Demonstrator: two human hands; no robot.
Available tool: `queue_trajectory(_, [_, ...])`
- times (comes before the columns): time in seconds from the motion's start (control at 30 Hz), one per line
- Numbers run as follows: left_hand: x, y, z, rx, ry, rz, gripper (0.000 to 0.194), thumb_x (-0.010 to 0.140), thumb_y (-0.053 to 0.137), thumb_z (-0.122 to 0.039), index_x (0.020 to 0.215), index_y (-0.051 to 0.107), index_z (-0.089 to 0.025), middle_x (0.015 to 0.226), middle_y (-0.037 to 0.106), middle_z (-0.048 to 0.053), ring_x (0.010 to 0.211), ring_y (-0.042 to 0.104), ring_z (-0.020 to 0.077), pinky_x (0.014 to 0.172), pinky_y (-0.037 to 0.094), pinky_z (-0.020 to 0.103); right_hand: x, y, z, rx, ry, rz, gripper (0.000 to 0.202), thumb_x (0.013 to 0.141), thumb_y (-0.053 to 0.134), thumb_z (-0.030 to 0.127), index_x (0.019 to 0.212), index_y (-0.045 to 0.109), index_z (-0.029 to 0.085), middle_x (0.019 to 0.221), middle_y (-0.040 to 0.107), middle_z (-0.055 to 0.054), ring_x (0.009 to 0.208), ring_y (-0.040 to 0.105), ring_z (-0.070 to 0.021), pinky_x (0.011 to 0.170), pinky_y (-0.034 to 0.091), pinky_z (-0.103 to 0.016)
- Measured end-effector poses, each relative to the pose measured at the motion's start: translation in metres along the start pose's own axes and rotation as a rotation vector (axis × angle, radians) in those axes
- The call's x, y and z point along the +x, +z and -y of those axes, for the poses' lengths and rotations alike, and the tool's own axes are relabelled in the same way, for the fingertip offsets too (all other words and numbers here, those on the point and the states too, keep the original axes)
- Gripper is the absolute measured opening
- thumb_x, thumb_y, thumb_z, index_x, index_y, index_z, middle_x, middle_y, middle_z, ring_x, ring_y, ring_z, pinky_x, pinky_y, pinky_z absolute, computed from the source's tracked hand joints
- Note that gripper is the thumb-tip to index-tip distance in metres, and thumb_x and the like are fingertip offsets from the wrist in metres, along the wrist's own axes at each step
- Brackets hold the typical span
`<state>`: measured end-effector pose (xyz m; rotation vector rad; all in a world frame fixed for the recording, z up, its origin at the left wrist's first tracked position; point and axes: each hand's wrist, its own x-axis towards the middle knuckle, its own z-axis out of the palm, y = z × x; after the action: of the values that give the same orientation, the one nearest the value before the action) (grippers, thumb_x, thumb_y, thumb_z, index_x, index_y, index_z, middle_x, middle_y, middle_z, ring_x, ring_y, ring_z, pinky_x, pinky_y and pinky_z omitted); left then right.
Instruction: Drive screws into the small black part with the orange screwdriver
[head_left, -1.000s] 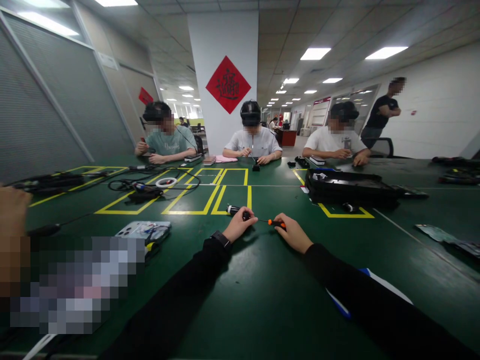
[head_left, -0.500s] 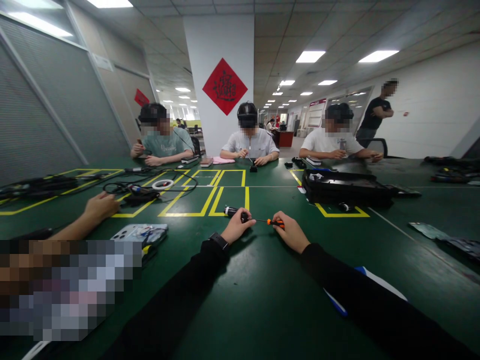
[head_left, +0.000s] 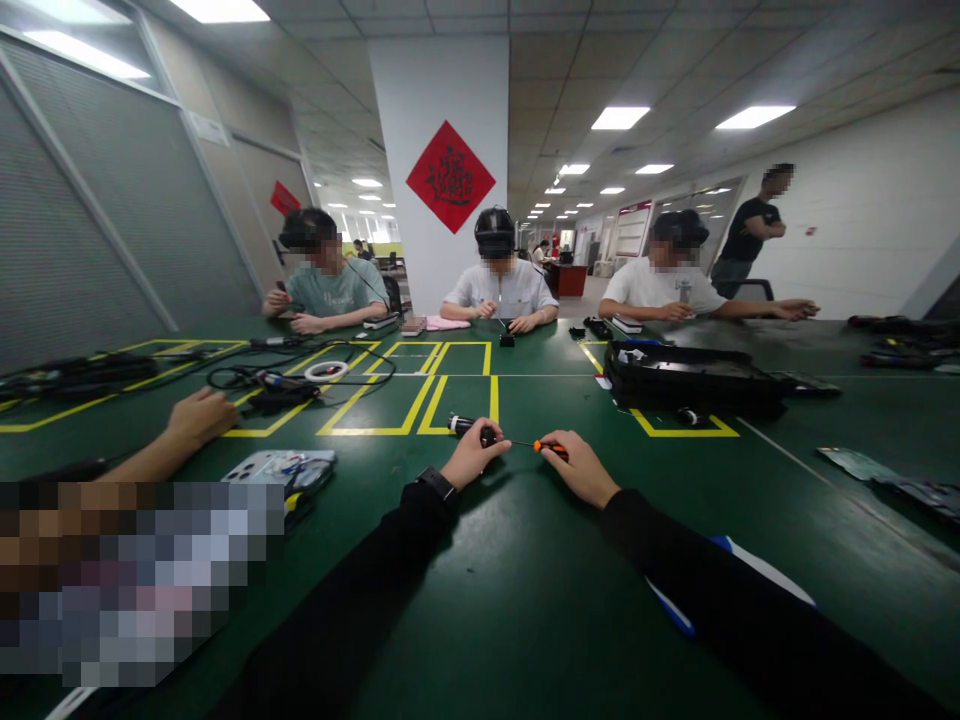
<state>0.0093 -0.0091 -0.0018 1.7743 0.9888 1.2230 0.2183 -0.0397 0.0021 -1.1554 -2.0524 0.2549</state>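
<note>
Near the middle of the green table (head_left: 480, 560), my left hand (head_left: 472, 455) is closed around a small black cylindrical part (head_left: 488, 436), mostly covered by the fingers. Just beyond it lies a black cylinder with a white end (head_left: 460, 425); whether the two are joined I cannot tell. My right hand (head_left: 576, 464) grips the orange-and-black handle of a screwdriver (head_left: 551, 449). Its thin shaft points left, and the tip is at the left fingertips beside the black part. The exact contact is too small to make out.
An open black case (head_left: 690, 375) stands to the right, with a small black-and-white cylinder (head_left: 691, 416) before it. Cables (head_left: 262, 385) and a white ring (head_left: 326, 371) lie left, near another person's hand (head_left: 202, 415). A blue-and-white object (head_left: 761, 570) lies by my right forearm. Several people sit opposite.
My right hand has shifted its fingers slightly on the screwdriver handle. My left hand holds its place. Across the table at right, a person's arm has stretched out further to the right.
</note>
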Motion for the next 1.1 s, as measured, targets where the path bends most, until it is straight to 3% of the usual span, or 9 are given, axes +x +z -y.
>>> queue_trajectory(0.43, [-0.001,0.0,-0.005,0.013,-0.044,-0.012,0.023,0.066,0.059,-0.033,0.08,0.05,-0.017,0.075,0.053,-0.001,0.066,0.048,0.0105,0.064,0.039,0.023,-0.001,0.0,0.001,0.052,-0.017,-0.026,0.016,0.077,0.05,0.022,0.092,0.056,0.018,0.089,0.056,-0.004,0.083,0.05,-0.0154,0.076,0.04,-0.03])
queue_trajectory(0.87, [-0.001,0.0,-0.005,0.03,0.003,0.005,0.023,0.064,0.061,-0.032,0.077,0.05,-0.016,0.074,0.053,-0.001,0.071,0.049,0.0113,0.071,0.039,0.025,-0.003,-0.006,0.011,-0.028,-0.063,-0.042,0.015,0.076,0.05,0.017,0.09,0.056,0.02,0.088,0.053,-0.003,0.082,0.05,-0.0156,0.075,0.039,-0.029])
queue_trajectory(1.1, [-0.001,-0.001,-0.001,0.032,0.022,-0.004,0.025,0.065,0.06,-0.035,0.079,0.05,-0.016,0.075,0.053,-0.001,0.07,0.048,0.0105,0.069,0.038,0.024,-0.002,-0.003,0.005,0.026,-0.04,-0.068,0.014,0.075,0.051,0.018,0.088,0.055,0.019,0.087,0.053,-0.003,0.08,0.051,-0.0152,0.073,0.04,-0.029])
